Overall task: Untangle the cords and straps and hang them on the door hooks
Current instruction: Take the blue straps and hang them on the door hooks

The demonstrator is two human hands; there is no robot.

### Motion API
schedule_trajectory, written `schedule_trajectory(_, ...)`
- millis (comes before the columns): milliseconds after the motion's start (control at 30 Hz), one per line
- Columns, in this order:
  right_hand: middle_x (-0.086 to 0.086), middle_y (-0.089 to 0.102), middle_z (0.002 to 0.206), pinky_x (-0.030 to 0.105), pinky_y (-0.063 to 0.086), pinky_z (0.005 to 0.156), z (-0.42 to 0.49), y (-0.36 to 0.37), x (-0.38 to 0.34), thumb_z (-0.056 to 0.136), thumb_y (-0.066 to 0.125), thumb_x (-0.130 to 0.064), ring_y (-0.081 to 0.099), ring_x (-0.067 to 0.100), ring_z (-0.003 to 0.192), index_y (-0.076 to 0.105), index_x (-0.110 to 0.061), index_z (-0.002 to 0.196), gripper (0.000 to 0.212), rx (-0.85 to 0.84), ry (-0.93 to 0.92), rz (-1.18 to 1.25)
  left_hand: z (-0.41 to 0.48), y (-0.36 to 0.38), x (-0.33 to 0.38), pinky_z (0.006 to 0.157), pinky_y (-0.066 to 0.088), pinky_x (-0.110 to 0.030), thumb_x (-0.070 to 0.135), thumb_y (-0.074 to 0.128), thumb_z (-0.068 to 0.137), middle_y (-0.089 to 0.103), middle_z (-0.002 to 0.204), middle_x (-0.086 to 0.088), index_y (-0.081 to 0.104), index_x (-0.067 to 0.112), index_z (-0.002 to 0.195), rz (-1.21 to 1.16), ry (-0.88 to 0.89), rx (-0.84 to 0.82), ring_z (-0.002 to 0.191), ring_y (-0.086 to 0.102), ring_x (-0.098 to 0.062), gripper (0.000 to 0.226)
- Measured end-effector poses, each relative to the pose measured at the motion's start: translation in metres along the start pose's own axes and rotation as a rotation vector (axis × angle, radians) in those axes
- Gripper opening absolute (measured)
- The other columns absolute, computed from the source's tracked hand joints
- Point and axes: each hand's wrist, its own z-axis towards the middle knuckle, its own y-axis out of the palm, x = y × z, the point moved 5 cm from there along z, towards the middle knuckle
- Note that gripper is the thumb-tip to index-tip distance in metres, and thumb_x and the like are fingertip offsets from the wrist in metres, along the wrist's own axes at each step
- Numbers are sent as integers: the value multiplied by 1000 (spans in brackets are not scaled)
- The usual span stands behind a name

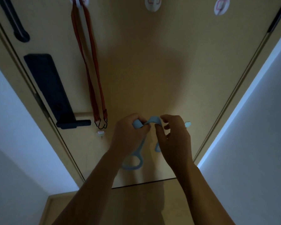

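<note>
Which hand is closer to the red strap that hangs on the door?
Left. The left hand is just right of the lower end of the red strap; the right hand is farther right. Both hold the blue strap.

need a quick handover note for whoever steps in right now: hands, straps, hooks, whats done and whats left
Left hand: grips a folded part of the blue strap in front of the door.
Right hand: pinches the same strap beside it. The strap arches between the hands and its loops hang below them.
Done: the red strap hangs from the top-left hook.
Left: finish untwisting the blue strap and hang it. The middle hook and the right hook are free.
</note>
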Motion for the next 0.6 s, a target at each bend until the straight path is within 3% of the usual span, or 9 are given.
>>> schedule_trajectory(200,7,65,80,18,42,63,67,26,26,82,59,-11,58,15,69,67,-5,88,12,39,-95,15,59,0,-5,55,48,-19,20,74,75,62,68,11,62,25,71,-66,15,81,62,57,0,14)
schedule_trajectory(333,4,61,76,14,38,62,122,41,36,84,54,-16,51,9,70,65,-5,84,16,67,-156,126,105,-7,6,57,50,-10,21,75,74,64,69,29,62,37,71,-116,90,134,66,61,7,21)
schedule_trajectory(500,-7,56,79,12,39,60,202,47,40,83,53,-20,50,6,75,66,-10,90,18,69,-176,215,169,-14,37,58,48,-8,19,74,74,65,67,30,62,39,70,-177,216,312,65,61,9,24)
schedule_trajectory(600,-10,56,87,11,41,65,243,47,31,86,53,-17,50,0,79,65,-12,105,23,109,-235,306,202,-18,60,62,42,-5,13,71,79,63,65,27,58,34,69,-109,350,458,64,57,9,26)
